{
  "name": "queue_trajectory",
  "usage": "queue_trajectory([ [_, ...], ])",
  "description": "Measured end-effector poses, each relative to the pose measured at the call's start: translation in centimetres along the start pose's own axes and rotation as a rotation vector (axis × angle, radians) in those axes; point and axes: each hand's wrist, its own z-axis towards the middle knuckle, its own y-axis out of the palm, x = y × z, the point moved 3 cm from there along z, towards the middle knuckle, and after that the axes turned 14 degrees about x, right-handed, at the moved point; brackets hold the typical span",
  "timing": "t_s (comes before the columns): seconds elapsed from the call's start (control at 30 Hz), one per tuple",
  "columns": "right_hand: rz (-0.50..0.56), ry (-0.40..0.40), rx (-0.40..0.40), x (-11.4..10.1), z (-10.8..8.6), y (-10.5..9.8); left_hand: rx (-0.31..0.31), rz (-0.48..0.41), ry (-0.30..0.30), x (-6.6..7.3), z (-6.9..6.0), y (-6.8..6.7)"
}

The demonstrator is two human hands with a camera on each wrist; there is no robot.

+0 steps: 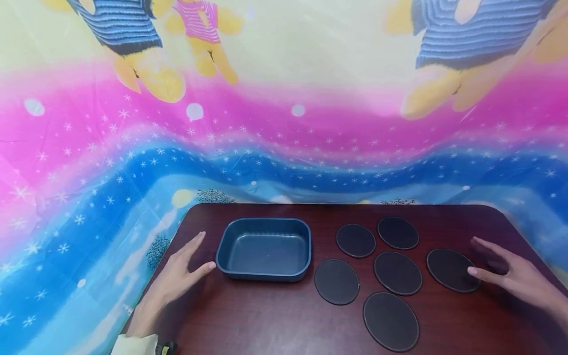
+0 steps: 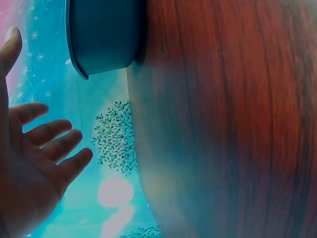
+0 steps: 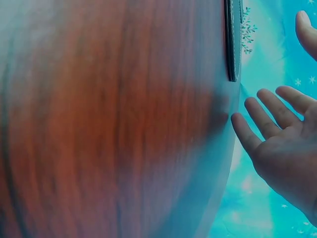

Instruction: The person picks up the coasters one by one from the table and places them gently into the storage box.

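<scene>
A dark blue rectangular tray with raised walls (image 1: pixel 266 276) stands on the left half of the table. Just left of it hovers my left hand (image 1: pixel 179 273), fingers extended and holding nothing; the left wrist view shows the palm of this hand (image 2: pixel 37 173) beside the tray's wall (image 2: pixel 104 34). Several round black coasters with stitched rims lie flat and apart, among them a middle one (image 1: pixel 397 273) and a near one (image 1: pixel 391 321). My right hand (image 1: pixel 516 276) is at the rightmost coaster (image 1: pixel 450 268), its thumb over the edge, fingers spread. Whether it touches the coaster I cannot tell.
The dark red wooden table (image 1: pixel 266 320) has rounded far corners. Behind it hangs a colourful cloth (image 1: pixel 275 133) with printed bears and snowflakes. A pale sleeve (image 1: pixel 133 345) and a dark band (image 1: pixel 166 347) show at my left wrist.
</scene>
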Motion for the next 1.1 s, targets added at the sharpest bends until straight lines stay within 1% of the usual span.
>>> queue_trajectory([
  [0.2, 0.023, -0.026, -0.002, 0.3, 0.3, 0.2, -0.017, -0.043, -0.013, -0.2, -0.1, 0.7],
  [0.4, 0.081, -0.075, 0.042, 1.0, 0.4, 0.3, -0.01, -0.092, -0.017, -0.6, -0.1, 1.2],
  [0.5, 0.103, -0.088, 0.046, 1.1, 0.4, 0.4, -0.01, -0.123, -0.019, -0.6, -0.2, 1.4],
  [0.7, 0.1, -0.07, 0.02, 1.2, 0.7, 0.4, -0.02, -0.172, -0.024, -0.5, -0.2, 1.6],
  [0.8, 0.081, -0.056, -0.003, 1.2, 1.0, 0.5, -0.023, -0.186, -0.027, -0.5, -0.2, 1.8],
  [0.93, 0.049, -0.049, -0.027, 0.8, 1.4, 0.6, -0.034, -0.199, -0.032, -0.4, -0.2, 2.1],
  [1.1, 0.035, -0.046, -0.067, 0.1, 1.7, 0.6, -0.041, -0.223, -0.039, -0.3, -0.2, 2.4],
])
